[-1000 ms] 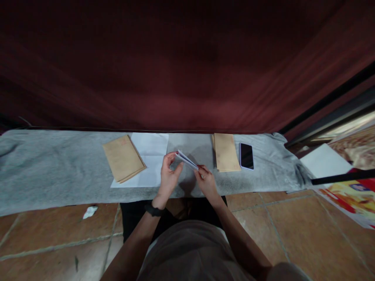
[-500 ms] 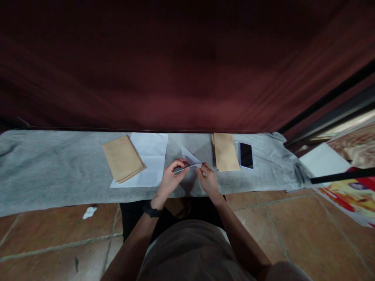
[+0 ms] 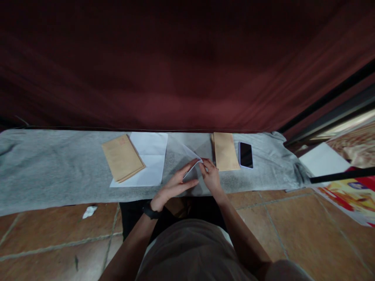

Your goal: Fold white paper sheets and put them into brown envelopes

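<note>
- Grey cloth-covered surface [image 3: 58, 168], long and narrow; far edge runs along a dark red curtain [image 3: 187, 86], near edge by the person's lap.
- Folded paper [image 3: 191, 153], white, between the hands, about midway from far edge to near edge. Folds stand partly apart, crease toward the right hand. Whether it touches the cloth, cannot tell.
- Right hand [image 3: 210, 176]: pinches the paper at its creased right end, fingers bent.
- Left hand [image 3: 174, 185]: fingers straight and laid along the paper, thumb spread away from them; not gripping. Black band [image 3: 151, 210] on this wrist.
- Left of the hands: white sheet [image 3: 152, 166], creased across, spanning most of the way between far and near edges. Left envelopes [image 3: 123, 159], brown, a small stack set askew, overlap its left part.
- Right of the hands: right envelopes [image 3: 226, 152], also brown and stacked, reaching close to the far edge. Phone [image 3: 246, 155], dark screen up, just beside them, toward the surface's right end.
- Tiled floor [image 3: 263, 226] below the near edge; white scrap [image 3: 89, 211] on it, at left.
</note>
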`<state>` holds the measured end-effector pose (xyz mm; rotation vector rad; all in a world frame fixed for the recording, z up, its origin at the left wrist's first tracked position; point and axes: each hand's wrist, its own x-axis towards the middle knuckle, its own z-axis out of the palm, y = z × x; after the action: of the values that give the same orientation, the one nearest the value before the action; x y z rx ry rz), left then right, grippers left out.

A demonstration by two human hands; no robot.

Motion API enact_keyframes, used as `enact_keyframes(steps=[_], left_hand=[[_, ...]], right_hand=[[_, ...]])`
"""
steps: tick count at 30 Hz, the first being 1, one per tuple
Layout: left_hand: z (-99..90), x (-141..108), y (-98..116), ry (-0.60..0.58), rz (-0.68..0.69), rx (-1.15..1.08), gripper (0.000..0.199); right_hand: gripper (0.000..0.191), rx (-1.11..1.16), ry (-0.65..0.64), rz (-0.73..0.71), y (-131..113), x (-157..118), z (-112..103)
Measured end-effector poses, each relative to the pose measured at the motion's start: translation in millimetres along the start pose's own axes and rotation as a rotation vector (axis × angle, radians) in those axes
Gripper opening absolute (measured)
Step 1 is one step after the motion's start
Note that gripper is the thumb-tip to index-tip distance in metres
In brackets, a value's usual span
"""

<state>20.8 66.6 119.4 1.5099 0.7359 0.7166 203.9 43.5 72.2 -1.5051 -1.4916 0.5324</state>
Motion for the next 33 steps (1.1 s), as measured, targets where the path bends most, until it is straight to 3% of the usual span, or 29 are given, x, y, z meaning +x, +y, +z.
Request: enact_keyframes(steps=[5,11,14,19,23,27,33], left_hand=[[3.1,5.4,0.0,0.109,-0.028,-0.103,0.053],[-4.1,10.9,-10.5,0.369,-0.049,-0.219,0.047],[-7.2,15.3,-18.6,0.423,-0.039,-0.26,0.043],[-11.1,15.6,-37.1,0.492,-0.101,-0.151,0.03],[-11.6,9.5,-43.0,0.448,-0.148,-0.197,0.035],[-6.0,8.9,-36.9,0.471,-0.116,-0.394,0.046],[15.1,15.4,-33.8,0.647,-0.038,-0.559,0.054]], right_hand=[[0.021,0.067,0.025,0.065,3.4,-1.8,1.0],[0.024,0.225,0.05,0.181,4.8,-0.7,1.3],[0.026,0.348,0.063,0.276,3.6,-0.5,5.7],[0.021,0.448,0.077,0.343,1.3,-2.0,10.9],[0.022,0.484,0.033,0.333,0.4,-4.7,9.4],[0.034,0.587,0.01,0.37,3.1,-6.0,8.0],[0.044,0.78,-0.022,0.731,11.6,-12.6,17.5]])
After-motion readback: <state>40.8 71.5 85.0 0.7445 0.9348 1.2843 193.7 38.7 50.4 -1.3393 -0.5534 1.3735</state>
